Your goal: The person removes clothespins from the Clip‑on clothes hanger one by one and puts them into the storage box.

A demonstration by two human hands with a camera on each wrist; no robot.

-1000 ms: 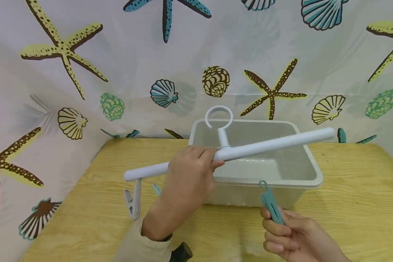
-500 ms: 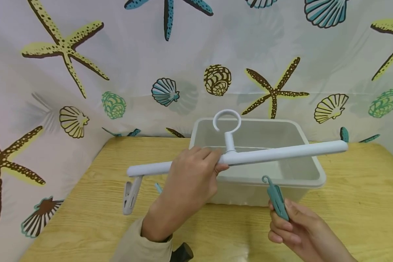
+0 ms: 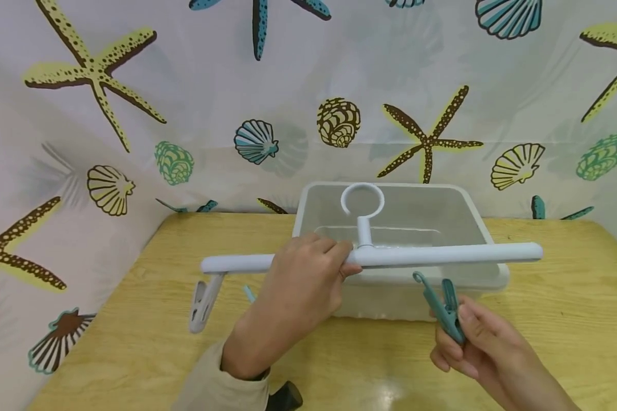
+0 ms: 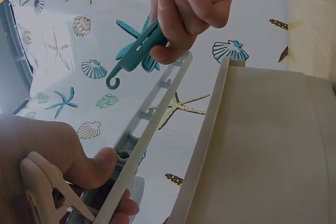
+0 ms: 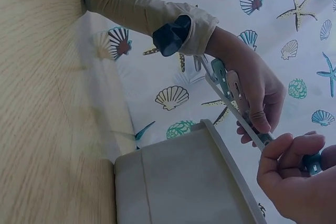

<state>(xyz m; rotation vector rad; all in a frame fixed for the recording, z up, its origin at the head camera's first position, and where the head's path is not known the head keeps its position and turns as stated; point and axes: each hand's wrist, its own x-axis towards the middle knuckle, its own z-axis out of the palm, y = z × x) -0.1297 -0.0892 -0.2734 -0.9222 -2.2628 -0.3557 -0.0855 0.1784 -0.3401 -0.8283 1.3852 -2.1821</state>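
My left hand (image 3: 303, 279) grips the middle of a white hanger bar (image 3: 442, 254), beside the stem of its ring-shaped hook (image 3: 364, 228). A pale grey clothes peg (image 3: 204, 305) hangs from the bar's left end. Behind the forearm, a light teal piece (image 3: 249, 293) shows; the right wrist view has a teal peg (image 5: 220, 74) on the bar there. My right hand (image 3: 499, 348) pinches another teal clothes peg (image 3: 448, 314), its small hook (image 3: 418, 277) pointing up, below the bar's right half and apart from it. Seen from the left wrist, the bar's underside (image 4: 152, 106) has several small fittings.
A whitish plastic bin (image 3: 391, 302) stands on the wooden table (image 3: 123, 354) behind the hands, partly covered by the bar. A cloth printed with starfish and shells (image 3: 205, 97) hangs at the back and sides. A dark device (image 3: 285, 397) sits at the left wrist.
The hanger has turned nearly level, its right end coming down. My right hand has moved slightly right, and its peg has turned so that its two arms show spread.
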